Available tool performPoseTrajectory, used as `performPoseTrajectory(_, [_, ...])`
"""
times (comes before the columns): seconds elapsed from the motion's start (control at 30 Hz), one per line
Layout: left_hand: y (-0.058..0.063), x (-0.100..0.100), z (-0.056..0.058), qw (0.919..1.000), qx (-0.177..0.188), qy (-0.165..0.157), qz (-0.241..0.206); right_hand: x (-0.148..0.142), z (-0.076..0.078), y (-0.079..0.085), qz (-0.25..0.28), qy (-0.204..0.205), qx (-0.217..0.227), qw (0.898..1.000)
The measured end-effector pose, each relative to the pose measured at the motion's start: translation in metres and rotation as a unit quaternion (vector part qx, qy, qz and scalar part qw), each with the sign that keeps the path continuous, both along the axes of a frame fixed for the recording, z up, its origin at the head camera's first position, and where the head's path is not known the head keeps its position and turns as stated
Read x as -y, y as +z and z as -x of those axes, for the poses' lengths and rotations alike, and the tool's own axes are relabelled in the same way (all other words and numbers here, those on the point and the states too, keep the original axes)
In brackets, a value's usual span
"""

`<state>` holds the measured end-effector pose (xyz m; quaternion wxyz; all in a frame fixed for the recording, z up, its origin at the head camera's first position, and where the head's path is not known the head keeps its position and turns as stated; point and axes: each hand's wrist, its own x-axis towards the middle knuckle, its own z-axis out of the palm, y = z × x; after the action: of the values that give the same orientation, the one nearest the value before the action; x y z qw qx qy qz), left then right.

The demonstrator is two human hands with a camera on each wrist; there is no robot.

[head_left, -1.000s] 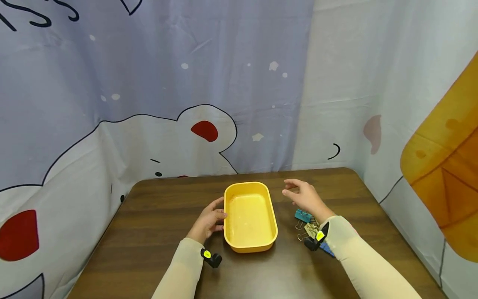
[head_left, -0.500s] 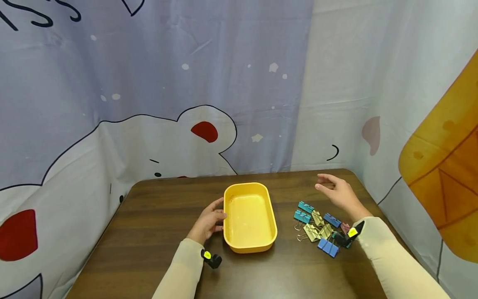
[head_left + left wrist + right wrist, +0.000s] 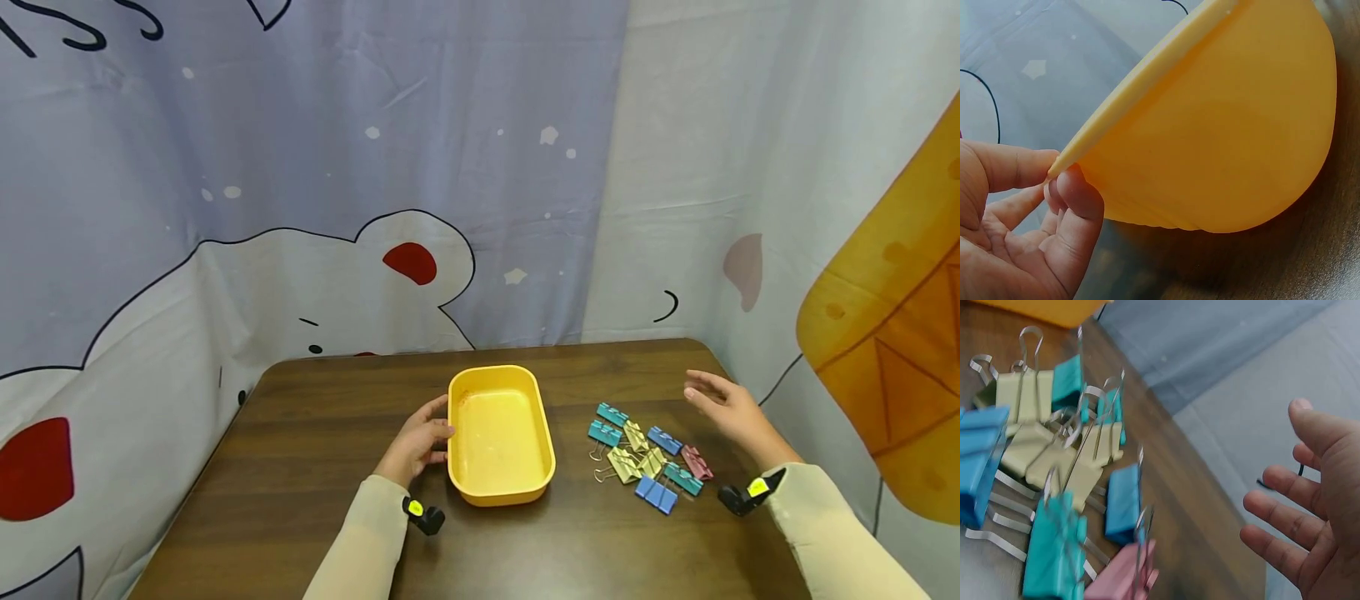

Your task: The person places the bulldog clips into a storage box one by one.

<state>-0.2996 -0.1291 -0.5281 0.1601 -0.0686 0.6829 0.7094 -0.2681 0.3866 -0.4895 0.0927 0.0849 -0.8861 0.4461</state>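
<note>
A yellow rectangular plastic container (image 3: 501, 437) sits on the table, its visible inside bare. My left hand (image 3: 416, 442) is at its left side; in the left wrist view the fingers and thumb pinch the container's rim (image 3: 1129, 90). Right of the container lies a group of binder clips: teal (image 3: 604, 432), gold (image 3: 624, 465), blue (image 3: 657, 495) and one pink (image 3: 696, 462). Beyond them on the right my right hand (image 3: 731, 414) hovers with loosely extended fingers, holding nothing. The right wrist view shows the clips with their wire handles, slightly blurred, apart from the hand.
The brown wooden table (image 3: 315, 500) ends at a back edge in front of a printed curtain (image 3: 525, 208), which also lines the sides. Black cameras (image 3: 425, 517) are strapped to both wrists.
My right hand has moved right, from beside the container past the binder clips, uncovering the whole group. The left hand and container have stayed in place.
</note>
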Motion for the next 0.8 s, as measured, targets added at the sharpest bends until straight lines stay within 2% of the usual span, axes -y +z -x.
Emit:
performPoseTrajectory(0.2, [0.005,0.000,-0.002,1.0000,0.001,-0.001,0.007,-0.009,-0.008,-0.017,0.016,0.011,0.024,1.000])
performPoseTrajectory(0.6, [0.004,0.000,-0.002,0.9999,0.002,-0.006,0.012,-0.024,-0.018,-0.042,0.046,0.123,-0.004,0.991])
performPoseTrajectory(0.8, [0.005,0.001,-0.002,0.9999,-0.003,-0.009,0.011,-0.027,-0.021,-0.047,0.036,0.144,-0.001,0.989])
